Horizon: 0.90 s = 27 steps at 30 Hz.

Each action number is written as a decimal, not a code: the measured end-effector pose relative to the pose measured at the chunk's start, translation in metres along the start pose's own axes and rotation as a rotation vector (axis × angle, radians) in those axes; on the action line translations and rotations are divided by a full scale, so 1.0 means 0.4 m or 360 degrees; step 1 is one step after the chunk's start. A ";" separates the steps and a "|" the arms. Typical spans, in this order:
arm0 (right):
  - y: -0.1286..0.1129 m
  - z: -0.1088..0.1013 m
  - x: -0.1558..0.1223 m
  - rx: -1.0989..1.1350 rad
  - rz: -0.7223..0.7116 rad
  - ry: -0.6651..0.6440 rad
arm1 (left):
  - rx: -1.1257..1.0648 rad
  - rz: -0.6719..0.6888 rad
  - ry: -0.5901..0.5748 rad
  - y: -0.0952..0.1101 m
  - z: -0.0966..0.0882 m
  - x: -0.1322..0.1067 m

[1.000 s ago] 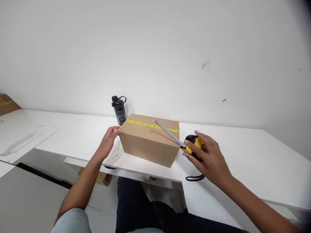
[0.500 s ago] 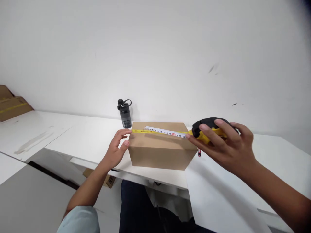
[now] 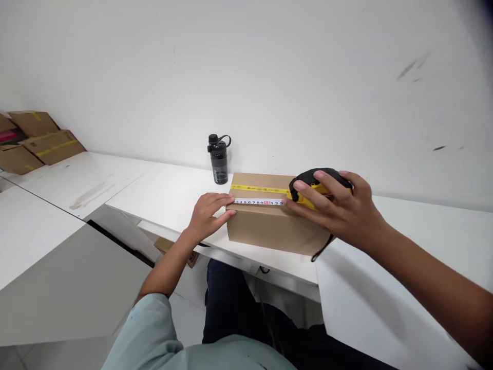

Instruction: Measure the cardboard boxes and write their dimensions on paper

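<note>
My right hand (image 3: 344, 210) grips the black and yellow case of a tape measure (image 3: 323, 177) above the right part of a closed cardboard box (image 3: 273, 228). From the case a white blade (image 3: 256, 202) with black numbers stretches left along the box top, near the front edge. At the left end of the blade, my left hand (image 3: 208, 218) pinches the box corner, fingers on the blade's end and thumb by the front face; the end itself is hidden. Yellow printed tape (image 3: 258, 188) runs along the box top behind the blade. A dark strap (image 3: 321, 250) hangs below my right hand.
A dark water bottle (image 3: 219, 163) stands behind the box's left end, near the wall. Several cardboard boxes (image 3: 57, 146) are stacked on the far left of the white table (image 3: 173, 187). Another box (image 3: 165, 245) sits below the table edge.
The view has shifted, showing more boxes at left. The blade, tilted above the box before, now lies along its top near the front edge. The tape measure case has come down closer to the box.
</note>
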State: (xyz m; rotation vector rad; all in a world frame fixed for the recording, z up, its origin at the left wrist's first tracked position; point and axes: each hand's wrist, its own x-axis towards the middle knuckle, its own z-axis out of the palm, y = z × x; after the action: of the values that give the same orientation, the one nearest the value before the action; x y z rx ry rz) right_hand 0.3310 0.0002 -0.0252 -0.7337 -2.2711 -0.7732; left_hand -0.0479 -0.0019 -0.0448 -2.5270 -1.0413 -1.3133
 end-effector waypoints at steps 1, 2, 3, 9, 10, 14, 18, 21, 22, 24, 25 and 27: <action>0.000 -0.001 0.000 -0.0005 0.0000 0.0014 | -0.0002 -0.0006 0.0026 0.000 0.006 -0.002; -0.002 -0.001 -0.002 -0.0030 -0.0012 0.0028 | 0.0018 -0.0004 0.0070 0.001 0.014 -0.003; -0.003 -0.002 -0.004 -0.0072 -0.0034 0.0048 | 0.0051 0.0008 0.0122 0.003 0.024 -0.004; -0.010 -0.016 -0.016 -0.0281 -0.0023 0.0024 | 0.0048 0.0088 0.0341 0.008 0.090 -0.008; -0.011 -0.020 -0.017 -0.0228 0.0032 -0.0023 | 0.0024 0.0052 0.0343 0.006 0.099 -0.009; -0.019 -0.036 -0.012 0.0034 0.0156 -0.0127 | -0.0069 -0.0047 0.0342 -0.009 0.120 -0.018; -0.035 -0.057 -0.003 -0.0221 -0.0041 -0.0058 | -0.0043 -0.0007 0.0408 -0.019 0.126 -0.021; -0.043 -0.074 -0.002 -0.0237 0.0083 -0.0182 | -0.0010 -0.0096 0.0364 -0.025 0.126 -0.018; -0.043 -0.080 -0.004 -0.0204 0.0168 -0.0254 | 0.0004 -0.0115 0.0348 -0.028 0.125 -0.016; -0.036 -0.093 -0.016 -0.0198 0.0255 -0.0320 | 0.0024 -0.0097 0.0356 -0.031 0.123 -0.011; -0.030 -0.100 -0.026 -0.0236 0.0249 -0.0316 | 0.0030 -0.0065 0.0378 -0.033 0.122 -0.008; -0.012 -0.116 -0.054 -0.0323 0.0221 -0.0296 | 0.0030 0.0021 0.0445 -0.034 0.122 -0.003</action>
State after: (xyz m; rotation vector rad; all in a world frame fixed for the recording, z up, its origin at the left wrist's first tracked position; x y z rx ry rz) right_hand 0.3591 -0.0409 -0.0123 -1.0864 -2.2956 -0.9105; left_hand -0.0234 0.0267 -0.0787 -2.2464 -0.9702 -1.5866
